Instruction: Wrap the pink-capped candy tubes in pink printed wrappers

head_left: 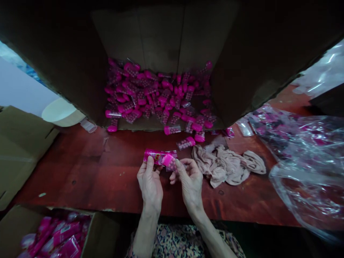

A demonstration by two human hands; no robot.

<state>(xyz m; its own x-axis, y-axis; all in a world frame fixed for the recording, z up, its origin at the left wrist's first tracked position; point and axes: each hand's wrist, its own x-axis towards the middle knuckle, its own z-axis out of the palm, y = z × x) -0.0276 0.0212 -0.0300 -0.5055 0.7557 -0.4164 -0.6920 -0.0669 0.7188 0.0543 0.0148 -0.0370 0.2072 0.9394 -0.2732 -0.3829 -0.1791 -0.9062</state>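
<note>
My left hand (152, 182) pinches a printed pink plastic sleeve (151, 154) above the red table, thumb on its front face. In my right hand (191, 181), closed between thumb and fingers, is a small clear container with a pink cap and pink balls (170, 161). Its capped end overlaps the sleeve; whether it is inside or in front, I cannot tell. Just beyond my hands, a similar pink-capped container (186, 143) lies on the table. Many more of them lie in a large cardboard box (161, 39) tipped on its side, its opening toward me.
A crumpled beige cloth (228, 165) lies right of my hands. Further right is a clear plastic bag (309, 154) with pink pieces. At lower left, a carton (103, 229) holds filled pink packets (66, 233). A pale round tub (63, 113) stands left of the big box.
</note>
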